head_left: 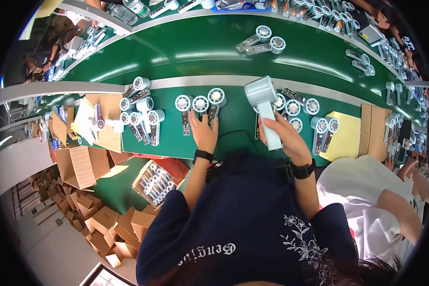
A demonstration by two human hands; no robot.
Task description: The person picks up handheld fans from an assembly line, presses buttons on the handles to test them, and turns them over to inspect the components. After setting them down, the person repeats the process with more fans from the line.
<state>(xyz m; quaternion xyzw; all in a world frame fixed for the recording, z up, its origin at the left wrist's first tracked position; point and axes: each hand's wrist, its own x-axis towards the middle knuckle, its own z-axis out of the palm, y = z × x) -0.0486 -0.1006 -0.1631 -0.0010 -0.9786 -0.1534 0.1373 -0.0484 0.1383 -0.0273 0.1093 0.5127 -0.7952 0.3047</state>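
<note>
My right hand (291, 140) is closed around the pale blue handle of a handheld fan (260, 90), lifted above the green bench with its round head up. My left hand (205, 133) reaches over the bench with fingers apart, at the handle of the middle fan (200, 104) in a row of three. That handle is partly hidden by my fingers. On either side of it lie a left fan (183, 103) and a right fan (217, 97), their handles uncovered and showing dark inner parts. Several more fans (292, 107) lie behind and beside my right hand.
A cluster of fans (143, 118) lies left on the bench (171, 145). Beyond a pale rail runs a green belt (186, 62) carrying fans. A fan-filled box (155, 183) stands lower left near cardboard boxes (105, 221). A person in white (362, 200) sits close on my right.
</note>
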